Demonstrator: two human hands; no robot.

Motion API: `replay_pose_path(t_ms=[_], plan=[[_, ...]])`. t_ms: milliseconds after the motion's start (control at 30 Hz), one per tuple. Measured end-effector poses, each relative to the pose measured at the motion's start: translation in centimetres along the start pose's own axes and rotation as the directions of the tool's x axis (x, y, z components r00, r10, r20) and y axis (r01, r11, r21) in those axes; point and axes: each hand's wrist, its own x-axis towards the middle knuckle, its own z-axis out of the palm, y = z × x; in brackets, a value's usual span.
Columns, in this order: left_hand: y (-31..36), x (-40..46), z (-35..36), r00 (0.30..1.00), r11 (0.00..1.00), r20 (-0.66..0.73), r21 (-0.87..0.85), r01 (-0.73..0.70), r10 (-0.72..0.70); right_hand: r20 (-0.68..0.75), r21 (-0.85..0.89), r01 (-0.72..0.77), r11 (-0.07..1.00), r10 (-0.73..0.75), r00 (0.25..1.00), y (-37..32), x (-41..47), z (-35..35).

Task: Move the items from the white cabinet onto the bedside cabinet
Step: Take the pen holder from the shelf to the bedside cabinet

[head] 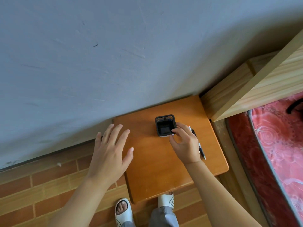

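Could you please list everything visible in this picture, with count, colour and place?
Bedside cabinet: one, orange-brown wood, centre, against the wall.
Mesh pen holder: one, black, upright on the cabinet's far part.
Pens: at least two, dark and orange-tipped, right of the holder, partly hidden.
Bed frame: one, pale wood, right.
Mattress: one, red patterned, right.
Wall: grey.
Floor: brick-pattern tiles.
Slippers: two, white, bottom.
Left hand: spread open.
Right hand: pinching the holder's rim.

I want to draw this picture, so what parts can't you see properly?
All in the head view:
- Pens: the right hand hides their middles, so their number is unclear.
- Mesh pen holder: its near corner is under the right hand's fingertips; a white thing beneath it is unidentifiable.
- Bedside cabinet: only its top shows.
- White cabinet: out of frame.
- Dark object on the bed: cut off by the right edge.
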Motion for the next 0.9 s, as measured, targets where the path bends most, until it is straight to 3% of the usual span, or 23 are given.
replay_pose_path(t_ms=[300,500,667,900], plan=[[-0.2,-1.5,-0.6,0.998,0.999,-0.03,-0.011,0.05,-0.05,0.156,-0.074,-0.093,0.993,0.103,0.982,-0.5,-0.8,-1.6],[1.3,-3.7,-3.2,0.997,0.997,-0.039,-0.007,0.072,-0.073,0.18,-0.071,-0.102,0.992,0.113,0.977,-3.0,-2.0,-5.3],[3.5,-6.6,-7.2,0.993,0.995,-0.063,-0.017,0.095,-0.096,0.267,-0.135,-0.037,0.99,0.073,0.961,-6.4,-3.6,-9.3],[6.5,-11.2,-14.3,0.977,0.98,-0.076,-0.028,0.196,-0.197,0.398,-0.301,0.165,0.939,-0.033,0.917,-14.4,-4.2,-16.9]])
